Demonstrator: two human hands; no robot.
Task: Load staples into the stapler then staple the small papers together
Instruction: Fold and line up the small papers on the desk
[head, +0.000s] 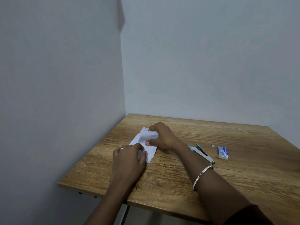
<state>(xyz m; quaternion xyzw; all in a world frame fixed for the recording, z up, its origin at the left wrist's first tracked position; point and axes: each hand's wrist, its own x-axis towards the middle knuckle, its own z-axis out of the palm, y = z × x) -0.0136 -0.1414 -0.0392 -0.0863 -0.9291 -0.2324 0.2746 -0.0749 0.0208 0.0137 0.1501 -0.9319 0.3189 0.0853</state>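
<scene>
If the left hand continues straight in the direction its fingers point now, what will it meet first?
The left hand points away and slightly right, already touching the small papers. Going on, it would likely meet the right hand, which holds the same papers just beyond. Depth is hard to judge here.

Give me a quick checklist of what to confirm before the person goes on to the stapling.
1. Small white papers gathered in one place: ok, both hands are on them.
2. Paper edges lined up: not ok, sheets look fanned and one is curled.
3. Left hand and right hand free for the stapler: not ok, both busy with papers.
4. Blue and silver metal stapler within reach: ok, on the wooden table beside the right forearm.
5. Stapler loaded: cannot tell; it appears to lie opened.
6. Small blue and white staple box at hand: ok, beside the stapler.
</scene>
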